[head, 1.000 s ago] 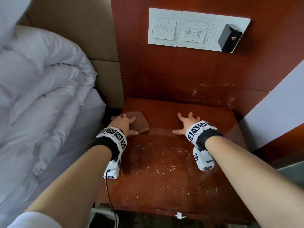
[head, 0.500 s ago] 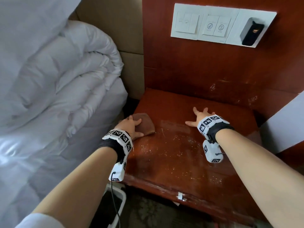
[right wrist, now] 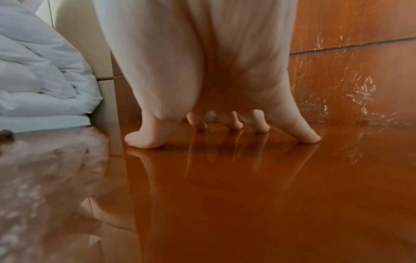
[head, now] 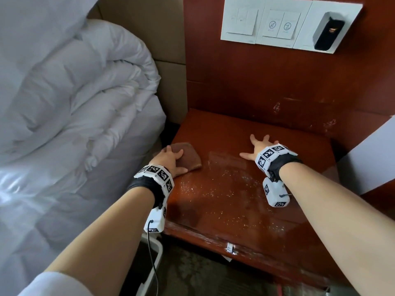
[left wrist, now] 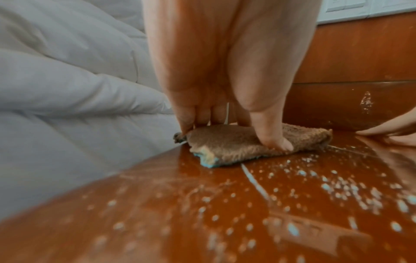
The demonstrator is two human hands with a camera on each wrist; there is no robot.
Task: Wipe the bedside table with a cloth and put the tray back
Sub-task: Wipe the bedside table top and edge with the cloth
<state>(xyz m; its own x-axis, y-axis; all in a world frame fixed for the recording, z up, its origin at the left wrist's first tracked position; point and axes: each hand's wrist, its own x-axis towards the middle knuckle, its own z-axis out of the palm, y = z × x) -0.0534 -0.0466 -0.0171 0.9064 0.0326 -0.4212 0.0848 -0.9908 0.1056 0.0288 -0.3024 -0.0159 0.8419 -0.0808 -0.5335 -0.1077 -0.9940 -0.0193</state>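
A folded brown cloth (head: 191, 155) with a blue underside lies at the left edge of the reddish wooden bedside table (head: 235, 206). My left hand (head: 174, 160) presses flat on it. In the left wrist view the thumb (left wrist: 273, 140) bears down on the cloth (left wrist: 229, 144) and the fingers sit on its far edge. My right hand (head: 259, 145) is spread on the bare tabletop further right, with the fingertips (right wrist: 144, 140) touching the glossy wood (right wrist: 225, 195). White droplets (head: 224, 186) speckle the front half of the table. No tray is in view.
A white duvet (head: 74, 103) is piled on the bed, close against the table's left side. A wood wall panel with a white switch plate (head: 277, 24) and a black plug-in device (head: 328, 33) rises behind the table. A white-rimmed container (head: 155, 253) stands on the floor under the front left corner.
My left hand has slid the cloth a little toward the table's left edge. The right hand stays planted. The head view has swung left and shows more of the bed.
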